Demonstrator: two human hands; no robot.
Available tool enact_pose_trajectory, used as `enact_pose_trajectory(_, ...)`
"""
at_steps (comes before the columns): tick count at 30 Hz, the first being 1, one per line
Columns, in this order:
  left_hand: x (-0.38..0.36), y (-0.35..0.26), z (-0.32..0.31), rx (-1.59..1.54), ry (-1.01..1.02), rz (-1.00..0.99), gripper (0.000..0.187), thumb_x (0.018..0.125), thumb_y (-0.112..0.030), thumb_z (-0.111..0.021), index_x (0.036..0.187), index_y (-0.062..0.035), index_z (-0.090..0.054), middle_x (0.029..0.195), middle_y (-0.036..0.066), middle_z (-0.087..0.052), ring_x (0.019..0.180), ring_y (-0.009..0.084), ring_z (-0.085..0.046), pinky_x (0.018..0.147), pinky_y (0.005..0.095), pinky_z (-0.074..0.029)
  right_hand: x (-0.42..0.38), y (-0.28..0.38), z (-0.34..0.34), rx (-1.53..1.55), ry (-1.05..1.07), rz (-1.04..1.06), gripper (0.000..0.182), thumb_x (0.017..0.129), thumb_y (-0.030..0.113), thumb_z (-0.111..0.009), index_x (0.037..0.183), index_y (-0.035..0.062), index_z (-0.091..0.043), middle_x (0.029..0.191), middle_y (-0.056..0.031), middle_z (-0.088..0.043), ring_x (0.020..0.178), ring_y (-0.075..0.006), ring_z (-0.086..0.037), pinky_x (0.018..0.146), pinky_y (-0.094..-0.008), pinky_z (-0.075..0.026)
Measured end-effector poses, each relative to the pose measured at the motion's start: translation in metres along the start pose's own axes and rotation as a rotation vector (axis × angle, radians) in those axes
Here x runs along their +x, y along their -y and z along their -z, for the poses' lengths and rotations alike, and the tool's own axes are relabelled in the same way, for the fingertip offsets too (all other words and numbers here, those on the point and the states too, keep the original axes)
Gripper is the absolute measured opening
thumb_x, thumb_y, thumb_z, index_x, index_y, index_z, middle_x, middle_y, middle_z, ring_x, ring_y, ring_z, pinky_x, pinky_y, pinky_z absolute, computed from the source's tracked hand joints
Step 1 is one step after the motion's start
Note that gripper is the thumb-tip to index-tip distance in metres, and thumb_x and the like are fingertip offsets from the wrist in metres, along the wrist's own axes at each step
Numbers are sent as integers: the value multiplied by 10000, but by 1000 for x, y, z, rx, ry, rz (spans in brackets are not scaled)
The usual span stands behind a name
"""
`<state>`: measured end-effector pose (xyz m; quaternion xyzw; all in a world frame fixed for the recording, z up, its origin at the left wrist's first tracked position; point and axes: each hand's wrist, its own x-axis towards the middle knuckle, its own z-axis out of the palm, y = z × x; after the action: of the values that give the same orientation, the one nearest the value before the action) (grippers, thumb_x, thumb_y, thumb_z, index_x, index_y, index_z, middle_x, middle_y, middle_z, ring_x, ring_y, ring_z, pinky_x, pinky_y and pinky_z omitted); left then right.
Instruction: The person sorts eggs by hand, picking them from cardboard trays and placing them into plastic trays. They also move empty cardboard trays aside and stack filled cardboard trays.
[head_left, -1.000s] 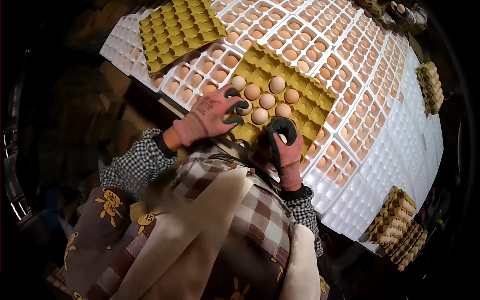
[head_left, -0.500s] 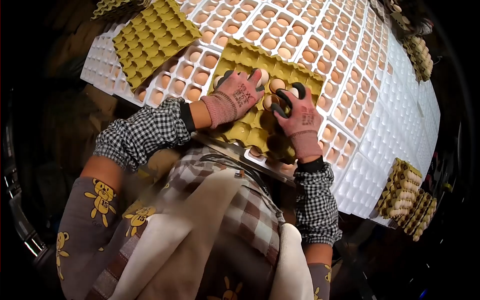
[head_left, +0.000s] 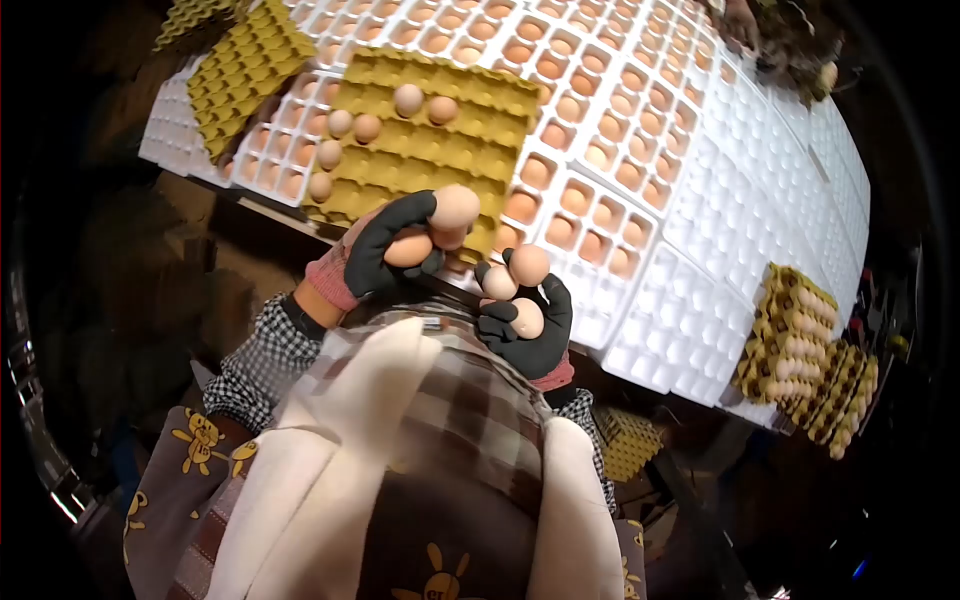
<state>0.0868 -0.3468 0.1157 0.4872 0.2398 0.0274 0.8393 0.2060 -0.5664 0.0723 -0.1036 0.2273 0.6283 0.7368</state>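
My left hand (head_left: 385, 245), in a pink glove with a dark coated palm, is turned up and closed around eggs (head_left: 408, 248); three show between its fingers. My right hand (head_left: 530, 335), gloved the same way, cups three more eggs (head_left: 529, 265) close to my body. Both hands are above the table's near edge, apart from each other. Just beyond them lies a yellow egg tray (head_left: 455, 150) with several eggs (head_left: 408, 99) in its far and left cells; many of its other cells hold nothing.
White trays (head_left: 560, 150) filled with eggs cover the middle and back. White trays without eggs (head_left: 740, 180) lie to the right. Another yellow tray (head_left: 245, 75) rests at the left. Stacked trays with eggs (head_left: 795, 345) stand at the right edge. Someone else's hand (head_left: 740, 25) shows at the back.
Both hands have come off the yellow tray toward my body and turned palm up, now holding eggs. My view has shifted, so the trays appear farther left.
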Motion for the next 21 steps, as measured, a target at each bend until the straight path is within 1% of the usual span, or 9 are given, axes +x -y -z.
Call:
enact_pose_trajectory(1,6,1,-18,-97,-18,165,381,896,-233,-671,1207,-21,-615,1025,113,-647,805,166,-616,748,283,-509,-23,10,14,-278,-111,224,551,935,387,-570,1338,17,-505,1128,-121,-610,714,-182,-542,612,-284,-452)
enact_pose_trajectory(3,22,34,-51,700,61,-166,487,824,-234,-756,1236,-26,-603,1147,129,-641,1002,222,-636,893,332,-500,-62,35,28,-1076,-383,643,488,918,230,-662,1301,-46,-538,1106,-97,-624,886,-185,-621,778,-292,-526)
enact_pose_trajectory(5,34,53,-95,1067,4,-368,502,736,-290,-805,1181,-122,-643,1103,166,-612,918,323,-640,886,396,-508,-77,63,50,-1422,-640,905,495,816,185,-762,1244,-2,-598,1150,-105,-591,972,-228,-634,839,-331,-539)
enact_pose_trajectory(7,60,75,-126,1480,-54,-388,503,719,-356,-800,1158,-161,-653,1165,187,-564,926,362,-644,850,411,-529,-85,88,63,-1947,-754,1099,561,717,155,-810,1241,96,-619,1187,-131,-539,1033,-275,-624,853,-368,-544)
enact_pose_trajectory(8,74,85,-128,1527,-16,-328,484,733,-372,-783,1155,-174,-656,1200,193,-540,930,370,-645,835,415,-536,-84,89,47,-2149,-961,949,577,668,146,-809,1217,161,-634,1194,-146,-502,1075,-322,-604,862,-407,-545)
enact_pose_trajectory(13,65,113,-113,1461,-99,-468,461,771,-331,-747,1202,-195,-655,1308,199,-497,1082,359,-597,876,425,-524,-86,80,57,-1947,-374,1054,509,766,135,-749,1255,102,-612,1274,-151,-548,1081,-330,-630,898,-383,-535)
enact_pose_trajectory(16,47,126,-108,1458,-37,-413,576,774,-274,-721,1321,-177,-566,1415,189,-420,1240,370,-486,1013,474,-415,-68,66,68,-2147,-384,709,564,767,156,-742,1302,96,-574,1296,-165,-560,1124,-346,-609,945,-409,-505)
enact_pose_trajectory(19,38,137,-96,1551,162,-354,641,782,-211,-691,1391,-177,-496,1476,165,-381,1339,368,-386,1095,505,-288,-71,69,69,-1861,-440,920,605,777,163,-724,1341,79,-522,1283,-180,-553,1079,-372,-606,909,-427,-492)
enact_pose_trajectory(21,33,135,-88,1458,159,-426,616,771,-195,-704,1361,-162,-528,1435,161,-439,1320,360,-412,1091,490,-312,-70,78,90,-2288,-646,998,591,789,163,-645,1360,88,-514,1389,-188,-445,1250,-392,-433,1042,-507,-320)
